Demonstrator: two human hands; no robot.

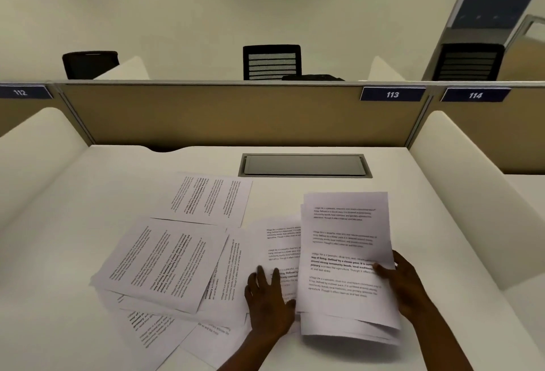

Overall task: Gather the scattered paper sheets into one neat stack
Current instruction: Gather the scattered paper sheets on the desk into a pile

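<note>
Several printed paper sheets lie scattered on the white desk (88,193). One sheet (211,198) lies alone further back. A turned sheet (165,261) tops an overlapping pile at the left, with more sheets (153,332) poking out below it. My right hand (404,285) grips a loose bundle of sheets (345,255) by its right edge, thumb on top, the bundle tilted up off the desk. My left hand (267,297) lies flat, fingers spread, on an upright-facing sheet (280,241) just left of the bundle.
A grey cable-hatch lid (303,165) is set into the desk behind the papers. A tan partition (236,114) closes the back, and white side dividers (460,164) flank the desk. Office chairs (271,61) stand beyond the partition.
</note>
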